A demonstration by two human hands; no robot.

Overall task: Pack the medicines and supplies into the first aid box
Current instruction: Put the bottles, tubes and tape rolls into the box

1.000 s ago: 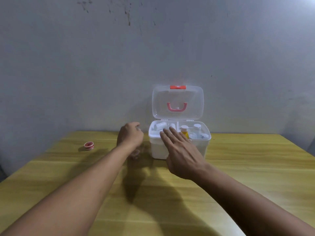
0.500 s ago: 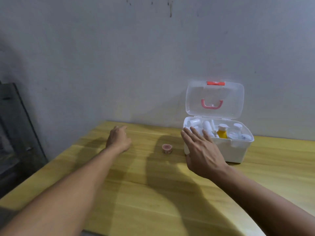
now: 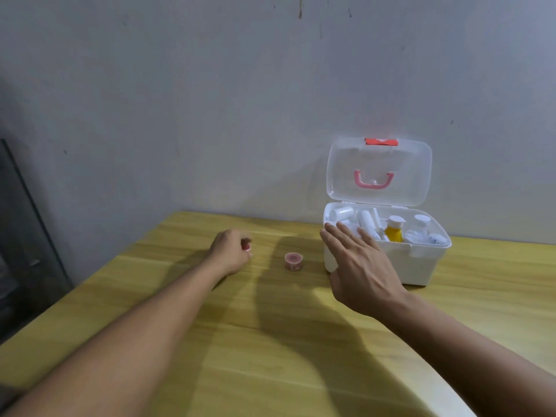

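The left hand [image 3: 230, 251] has its fingers [image 3: 246, 245] clenched on a small red-and-white roll [image 3: 247, 247] — bound for the first aid box [image 3: 421, 266]; right hand [image 3: 358, 266] fingers [image 3: 334, 240] released, steadying its near wall.

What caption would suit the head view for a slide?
Left hand closes on a small red item while the open right hand hovers beside the open first aid box.

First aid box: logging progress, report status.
Left hand shut on small red item. Right hand open by first aid box, lid up. Tape roll on table, unobstructed.
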